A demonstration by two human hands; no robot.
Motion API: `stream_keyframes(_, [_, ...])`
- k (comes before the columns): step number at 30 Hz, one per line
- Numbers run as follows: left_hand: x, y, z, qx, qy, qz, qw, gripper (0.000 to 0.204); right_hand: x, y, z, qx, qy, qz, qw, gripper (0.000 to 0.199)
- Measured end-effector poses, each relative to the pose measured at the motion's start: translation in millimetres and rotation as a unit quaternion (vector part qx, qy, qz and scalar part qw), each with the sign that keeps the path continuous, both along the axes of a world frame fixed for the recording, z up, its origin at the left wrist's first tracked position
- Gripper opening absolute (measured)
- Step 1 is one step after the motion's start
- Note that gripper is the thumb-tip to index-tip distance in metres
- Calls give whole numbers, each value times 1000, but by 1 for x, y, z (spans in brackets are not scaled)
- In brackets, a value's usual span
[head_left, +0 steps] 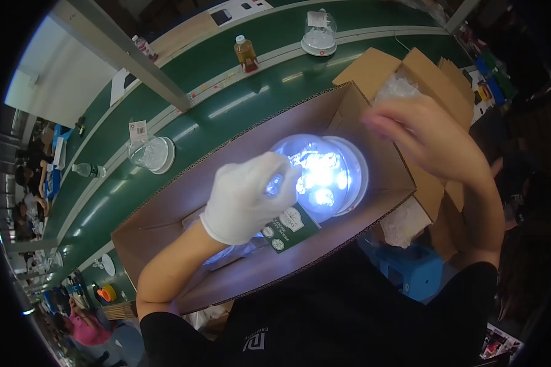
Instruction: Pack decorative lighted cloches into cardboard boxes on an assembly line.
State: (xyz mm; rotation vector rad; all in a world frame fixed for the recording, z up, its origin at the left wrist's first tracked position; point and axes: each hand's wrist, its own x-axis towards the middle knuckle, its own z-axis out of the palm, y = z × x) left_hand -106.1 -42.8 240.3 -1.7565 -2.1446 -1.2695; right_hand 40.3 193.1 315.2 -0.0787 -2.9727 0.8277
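My left hand [248,197], in a white glove, grips a round clear dome lamp [324,174] that glows bright blue-white, with a dark green tag [291,227] hanging under it. The lamp is held over a long open cardboard box [183,196] lying across my lap. My right hand [425,137] is bare and blurred, raised to the right of the lamp above the box's right end, fingers apart and holding nothing.
A green conveyor belt [226,92] runs behind the box, carrying two more clear dome lamps [153,154] [319,35] and a drink bottle [246,54]. A second open carton with plastic wrap [410,79] stands at right. Other people work at far left.
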Motion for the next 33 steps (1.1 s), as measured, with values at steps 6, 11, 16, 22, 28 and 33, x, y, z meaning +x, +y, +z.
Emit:
stream_keyframes(6, [24,12,-43,-133,24,-70,988,15,-104,-21,-94,225,-407,187,865,24])
stream_keyframes(11, [54,5,-69,-116,143,-117,976,23,-121,-20,-225,286,-418,206,837,26])
stream_keyframes(16, [62,3,-83,-110,116,-161,974,26,-105,4,-321,301,-366,194,859,25])
stream_keyframes(22, [64,-4,-84,-152,108,-211,960,22,-83,20,-347,322,-342,134,873,27])
stream_keyframes(28, [66,-4,-92,-127,122,-189,966,33,-92,-5,-276,322,-377,135,858,28])
stream_keyframes(33, [64,-1,-91,-125,116,-193,966,21,-80,-25,-175,257,-421,98,864,26])
